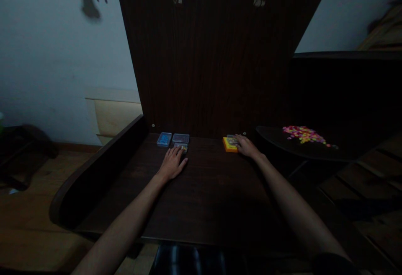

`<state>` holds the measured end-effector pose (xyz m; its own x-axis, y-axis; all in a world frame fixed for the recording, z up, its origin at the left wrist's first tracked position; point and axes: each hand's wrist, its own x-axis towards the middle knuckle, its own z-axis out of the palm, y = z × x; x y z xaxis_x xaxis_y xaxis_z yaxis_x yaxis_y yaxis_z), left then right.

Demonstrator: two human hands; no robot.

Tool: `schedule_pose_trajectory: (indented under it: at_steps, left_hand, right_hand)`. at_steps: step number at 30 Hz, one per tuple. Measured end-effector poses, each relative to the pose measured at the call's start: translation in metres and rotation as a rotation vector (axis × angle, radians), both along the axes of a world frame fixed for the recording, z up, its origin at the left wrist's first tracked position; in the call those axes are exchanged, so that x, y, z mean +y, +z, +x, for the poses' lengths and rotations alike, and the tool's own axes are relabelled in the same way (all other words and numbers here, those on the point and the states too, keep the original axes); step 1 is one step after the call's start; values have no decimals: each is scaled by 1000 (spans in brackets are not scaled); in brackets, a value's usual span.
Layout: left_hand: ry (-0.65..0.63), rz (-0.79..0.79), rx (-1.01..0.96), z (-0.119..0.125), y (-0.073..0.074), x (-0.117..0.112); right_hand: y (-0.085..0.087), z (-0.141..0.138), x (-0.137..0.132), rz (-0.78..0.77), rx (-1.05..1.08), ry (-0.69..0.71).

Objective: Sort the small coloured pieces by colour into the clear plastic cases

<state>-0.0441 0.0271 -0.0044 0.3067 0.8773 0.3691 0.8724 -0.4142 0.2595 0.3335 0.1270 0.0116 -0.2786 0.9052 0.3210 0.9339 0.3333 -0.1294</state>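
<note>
My left hand (172, 162) lies flat on the dark wooden desk (204, 191), fingers spread, its fingertips touching a small clear case with yellowish contents (182, 146). Just behind that case sit a blue case (164, 139) and a greyish clear case (181, 138), side by side. My right hand (246, 146) rests over the near right edge of an orange-rimmed case (229, 144); whether the fingers grip it or only touch it is unclear in the dim light.
A tall dark wooden back panel (216, 57) rises behind the desk, and a raised side rail (94, 174) runs along its left. To the right, a dark round tray (307, 147) carries a heap of small pink, yellow and orange pieces (303, 134). Wooden floor lies at left.
</note>
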Motion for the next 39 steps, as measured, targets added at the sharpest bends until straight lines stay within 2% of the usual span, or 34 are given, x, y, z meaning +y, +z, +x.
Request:
schedule_pose_trajectory:
  at_steps: [3,6,8,11,14,17,20,22,25,28,34,39]
  left_hand:
    - [-2,28,-12,1,1,-1]
    - [0,51,-10,1,3,-2]
    - [2,59,-3,0,5,-3]
    - [12,67,13,-1,8,-2]
    - [17,78,22,-3,11,-3]
    - [5,96,22,-5,12,-2]
    - [15,129,5,-12,13,2]
    - [65,150,-9,-20,12,7]
    - [198,149,-28,-34,9,16]
    - [287,90,-24,-42,6,23]
    - [316,-20,1,-44,7,25]
    - [365,32,18,-45,8,27]
  right_hand:
    - [9,-7,-7,11,-32,-42]
    - [21,-23,-15,103,-20,-40]
    - [27,-42,-18,178,26,18]
    - [32,-82,-18,203,101,136]
    - [29,-128,-14,162,135,257]
    - [19,-172,-7,110,174,311]
    - [7,-204,-1,56,160,318]
    - [0,-217,1,21,116,294]
    - [-6,-224,0,-2,70,251]
    - [-9,-218,-4,11,74,228]
    - [-12,-187,-11,42,76,234]
    - [-10,-156,-22,11,58,257]
